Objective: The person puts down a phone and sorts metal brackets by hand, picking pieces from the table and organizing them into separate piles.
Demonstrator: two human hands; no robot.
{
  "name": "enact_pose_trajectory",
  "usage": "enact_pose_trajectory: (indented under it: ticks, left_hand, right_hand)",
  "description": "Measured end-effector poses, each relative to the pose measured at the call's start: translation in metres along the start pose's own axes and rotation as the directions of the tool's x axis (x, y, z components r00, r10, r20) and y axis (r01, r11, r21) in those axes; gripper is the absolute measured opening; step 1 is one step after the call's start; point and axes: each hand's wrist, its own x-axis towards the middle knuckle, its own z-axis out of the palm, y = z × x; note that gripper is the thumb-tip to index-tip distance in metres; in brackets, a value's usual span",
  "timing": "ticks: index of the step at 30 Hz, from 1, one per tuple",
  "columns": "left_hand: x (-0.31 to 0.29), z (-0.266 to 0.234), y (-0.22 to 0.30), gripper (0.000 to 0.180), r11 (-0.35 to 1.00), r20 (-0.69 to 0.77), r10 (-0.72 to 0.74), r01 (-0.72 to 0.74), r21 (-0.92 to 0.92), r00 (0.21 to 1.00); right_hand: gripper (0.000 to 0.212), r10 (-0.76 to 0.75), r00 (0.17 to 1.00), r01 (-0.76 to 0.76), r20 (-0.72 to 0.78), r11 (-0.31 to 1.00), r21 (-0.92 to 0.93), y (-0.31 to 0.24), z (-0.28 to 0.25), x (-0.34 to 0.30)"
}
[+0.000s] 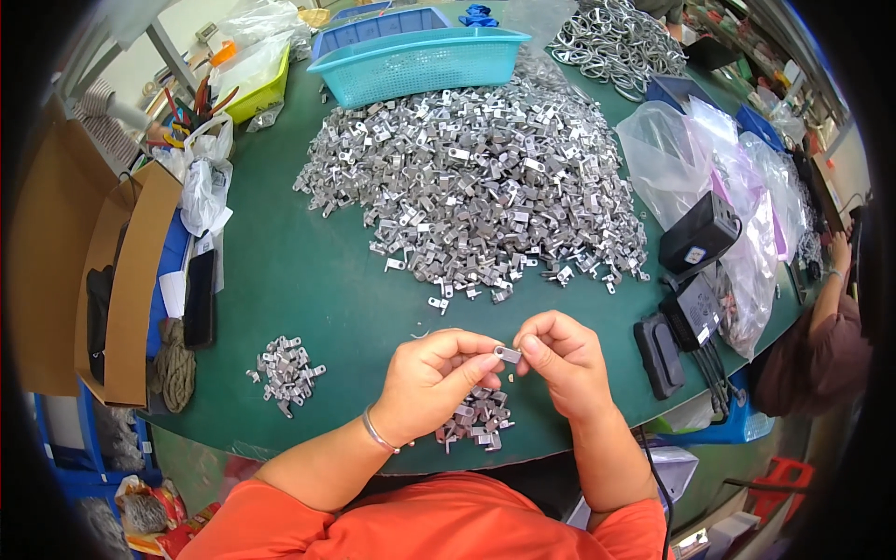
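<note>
Just above the near edge of the table, my two hands meet at a small silver metal bracket (509, 355). My left hand (429, 378) pinches its left end between thumb and fingers. The closed thumb and fingertips of my right hand (564, 362) are at its right end. Below, partly hidden by my left hand, lies a small pile of similar brackets (481, 425). Another small pile of brackets (287, 371) lies to the left. Beyond my hands a very large heap of brackets (485, 187) spreads over the green table (299, 280).
A turquoise basket (420, 70) stands behind the heap, near metal rings (621, 42). On the right are a black power unit (698, 233), cables and plastic bags (667, 154). A cardboard box (140, 280) and phone (200, 299) are left. Another person (817, 355) sits at the right.
</note>
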Motion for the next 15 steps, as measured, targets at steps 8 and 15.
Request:
enact_pose_trajectory:
  ticks: [8, 15]
  left_hand:
    - [-0.001, 0.001, 0.0, 0.014, 0.983, -0.03, 0.072, -0.076, -0.166, 0.997]
    - [-0.002, 0.001, -0.003, 0.009, 0.971, -0.074, 0.091, -0.105, -0.216, 0.993]
  right_hand:
    - [0.015, -0.611, 0.782, 0.501, 0.123, 0.499, -0.707, -0.001, 0.015, 0.007]
    - [0.02, -0.658, 0.75, 0.552, 0.069, 0.564, -0.615, 0.006, 0.014, 0.003]
